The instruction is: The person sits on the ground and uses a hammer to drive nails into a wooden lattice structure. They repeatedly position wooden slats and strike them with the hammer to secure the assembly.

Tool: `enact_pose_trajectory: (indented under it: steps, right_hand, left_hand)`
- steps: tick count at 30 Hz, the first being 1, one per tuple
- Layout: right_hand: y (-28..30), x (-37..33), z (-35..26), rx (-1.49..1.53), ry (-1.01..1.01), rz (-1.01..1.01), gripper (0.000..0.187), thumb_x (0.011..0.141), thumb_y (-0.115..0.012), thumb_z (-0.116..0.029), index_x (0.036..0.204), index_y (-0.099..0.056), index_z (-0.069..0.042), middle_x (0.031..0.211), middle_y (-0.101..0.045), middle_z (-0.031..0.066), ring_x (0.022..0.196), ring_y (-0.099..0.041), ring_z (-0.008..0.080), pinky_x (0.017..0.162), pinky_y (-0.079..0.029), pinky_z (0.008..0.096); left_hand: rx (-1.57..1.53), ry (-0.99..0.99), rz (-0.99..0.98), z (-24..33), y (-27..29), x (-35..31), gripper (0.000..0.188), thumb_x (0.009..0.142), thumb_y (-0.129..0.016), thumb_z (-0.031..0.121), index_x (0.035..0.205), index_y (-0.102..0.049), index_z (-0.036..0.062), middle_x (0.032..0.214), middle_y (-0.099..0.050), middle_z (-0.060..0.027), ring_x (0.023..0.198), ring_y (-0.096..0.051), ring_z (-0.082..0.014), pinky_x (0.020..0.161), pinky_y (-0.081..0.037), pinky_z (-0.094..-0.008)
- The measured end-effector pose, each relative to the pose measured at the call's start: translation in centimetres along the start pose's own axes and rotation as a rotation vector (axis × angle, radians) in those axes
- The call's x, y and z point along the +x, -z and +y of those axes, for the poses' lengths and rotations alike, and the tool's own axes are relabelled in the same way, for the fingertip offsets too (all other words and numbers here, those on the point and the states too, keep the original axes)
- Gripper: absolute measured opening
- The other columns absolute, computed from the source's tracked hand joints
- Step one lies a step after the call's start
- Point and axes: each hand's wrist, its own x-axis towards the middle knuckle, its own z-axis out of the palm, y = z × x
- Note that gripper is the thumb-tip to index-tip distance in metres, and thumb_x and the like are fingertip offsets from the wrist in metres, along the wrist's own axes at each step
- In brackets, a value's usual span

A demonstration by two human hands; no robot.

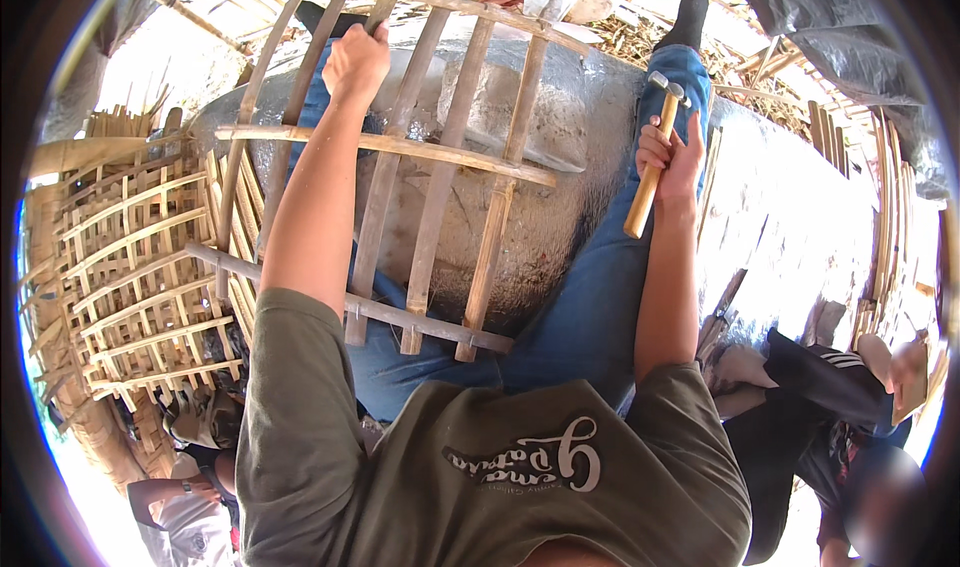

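Note:
A lattice of bamboo slats (pixel 450 154), long strips fixed across three crosspieces, lies tilted over my lap and legs. Near its far end my left hand (pixel 357 64) is closed around one of the slats, just below the far crosspiece. In my right hand (pixel 682 157) is a hammer (pixel 642 203) with a wooden handle and a metal head. The hammer is upright over my right shin, head pointing away from me, apart from the lattice. Beneath the lattice a large grey rounded stone or concrete mass (pixel 560 97) sits between my legs.
A woven bamboo panel (pixel 150 267) stands at the left, with loose strips beside it. More bamboo strips (pixel 885 227) lean at the right. Another person (pixel 800 417) sits close at lower right, and a person (pixel 190 512) is at lower left. Plant scraps (pixel 640 42) lie at the far side.

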Motion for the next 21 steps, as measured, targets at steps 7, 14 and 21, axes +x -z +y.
enact_pose_trajectory:
  steps: [7, 14, 21]
  right_hand:
    - [0.1, 0.2, -0.1, 0.0, -0.029, -0.024, 0.06, 0.094, -0.054, -0.063, 0.094, -0.051, -0.003, 0.066, -0.033, -0.005, 0.048, -0.03, 0.0042, 0.041, -0.028, 0.0186]
    - [0.1, 0.2, -0.2, 0.009, -0.035, -0.046, 0.061, 0.095, -0.053, -0.063, 0.095, -0.051, -0.002, 0.066, -0.034, -0.0048, 0.048, -0.03, 0.0042, 0.041, -0.028, 0.0188]
    - [0.0, -0.4, -0.3, -0.004, -0.018, -0.06, 0.061, 0.095, -0.053, -0.063, 0.096, -0.051, -0.001, 0.068, -0.034, -0.0045, 0.049, -0.029, 0.0035, 0.042, -0.027, 0.0187]
  left_hand:
    - [0.027, -0.196, 0.0, 4.3, 0.3, 2.2, 0.06, 0.098, -0.044, 0.058, 0.116, -0.066, 0.0044, 0.114, -0.069, -0.0229, 0.111, -0.065, -0.0396, 0.094, -0.051, -0.0496]
    - [0.111, -0.195, -0.085, 4.9, -3.1, 2.2, 0.06, 0.097, -0.046, 0.06, 0.117, -0.067, 0.008, 0.115, -0.07, -0.0182, 0.11, -0.066, -0.0367, 0.093, -0.052, -0.0497]
    - [-0.073, -0.31, -0.285, -0.5, -6.8, 2.3, 0.059, 0.095, -0.053, 0.055, 0.123, -0.063, 0.0039, 0.124, -0.065, -0.0235, 0.119, -0.06, -0.0405, 0.1, -0.048, -0.0483]
